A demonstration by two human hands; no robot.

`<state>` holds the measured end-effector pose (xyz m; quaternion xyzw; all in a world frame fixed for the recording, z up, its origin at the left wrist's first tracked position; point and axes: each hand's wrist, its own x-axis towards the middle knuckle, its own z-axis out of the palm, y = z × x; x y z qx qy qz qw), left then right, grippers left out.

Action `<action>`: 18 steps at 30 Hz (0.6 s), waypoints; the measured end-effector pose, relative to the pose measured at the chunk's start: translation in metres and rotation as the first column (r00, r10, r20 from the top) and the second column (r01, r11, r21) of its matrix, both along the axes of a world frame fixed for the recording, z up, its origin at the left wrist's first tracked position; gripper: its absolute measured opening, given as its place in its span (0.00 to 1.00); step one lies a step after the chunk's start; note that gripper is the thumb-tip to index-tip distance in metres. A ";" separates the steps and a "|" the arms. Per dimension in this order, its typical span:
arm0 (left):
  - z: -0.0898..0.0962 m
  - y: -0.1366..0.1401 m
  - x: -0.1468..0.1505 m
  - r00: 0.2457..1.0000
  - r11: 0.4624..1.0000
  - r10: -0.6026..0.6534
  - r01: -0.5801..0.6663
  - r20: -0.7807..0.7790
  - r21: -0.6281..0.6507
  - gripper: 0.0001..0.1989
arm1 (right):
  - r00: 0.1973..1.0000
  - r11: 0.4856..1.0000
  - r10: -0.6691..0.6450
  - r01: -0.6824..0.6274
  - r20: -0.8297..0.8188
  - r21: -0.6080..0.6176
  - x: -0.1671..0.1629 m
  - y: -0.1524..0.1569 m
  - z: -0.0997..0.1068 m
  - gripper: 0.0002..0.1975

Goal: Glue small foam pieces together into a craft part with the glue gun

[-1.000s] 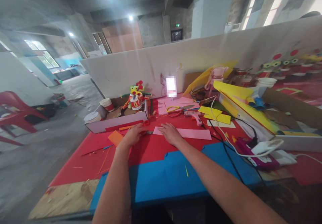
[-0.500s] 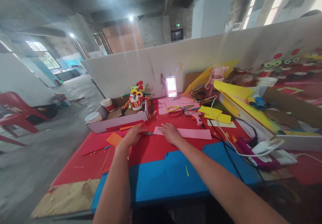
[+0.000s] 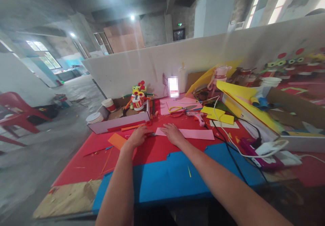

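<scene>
A long pink paper strip (image 3: 196, 134) lies across the red table covering (image 3: 152, 151). My right hand (image 3: 173, 134) presses on its left part from above, fingers stretched out flat. Beyond the strip's left end, my left hand (image 3: 138, 136) is closed, with its fingers curled down over a tool. Only a short grey metal blade (image 3: 152, 134) shows at the fingertips, close to the strip's end; the tool's kind is mostly hidden by the hand. Beside the left wrist lies an orange paper piece (image 3: 116, 140), and a narrow orange strip (image 3: 132, 128) is just behind the hand.
Yellow-handled scissors (image 3: 177, 109) and a pink glue gun (image 3: 197, 117) lie behind the strip. Yellow cards (image 3: 220, 115) and cables (image 3: 228, 144) are at right, with a purple power strip (image 3: 261, 156). A box (image 3: 119, 124) with a paper-cup figure (image 3: 138, 100) stands at back left.
My left hand has shifted slightly right and turned over the tool, so less of its blade shows. My right hand stays flat on the pink strip.
</scene>
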<state>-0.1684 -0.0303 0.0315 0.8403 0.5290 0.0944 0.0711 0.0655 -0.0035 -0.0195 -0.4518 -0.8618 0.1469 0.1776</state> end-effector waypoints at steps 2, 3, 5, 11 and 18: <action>0.000 0.000 0.003 1.000 1.000 -0.021 0.021 -0.006 -0.010 0.23 | 1.000 1.000 -0.001 0.001 -0.008 0.004 0.000 0.001 -0.001 0.20; 0.000 0.000 0.004 1.000 1.000 -0.027 0.027 -0.005 -0.012 0.22 | 1.000 1.000 -0.007 0.007 -0.012 0.006 -0.001 0.001 -0.002 0.20; 0.000 0.000 0.003 1.000 1.000 -0.019 0.019 0.015 -0.001 0.22 | 0.999 0.999 -0.033 0.033 -0.017 0.014 -0.006 0.002 -0.004 0.20; -0.001 -0.001 -0.007 0.997 0.997 0.062 -0.064 0.040 0.042 0.20 | 0.982 0.982 -0.185 0.187 -0.044 0.040 -0.027 0.008 -0.009 0.20; 0.001 -0.002 -0.006 0.996 0.996 0.084 -0.085 0.006 0.038 0.21 | 0.985 0.982 0.173 -0.174 0.012 0.072 0.026 0.025 0.003 0.20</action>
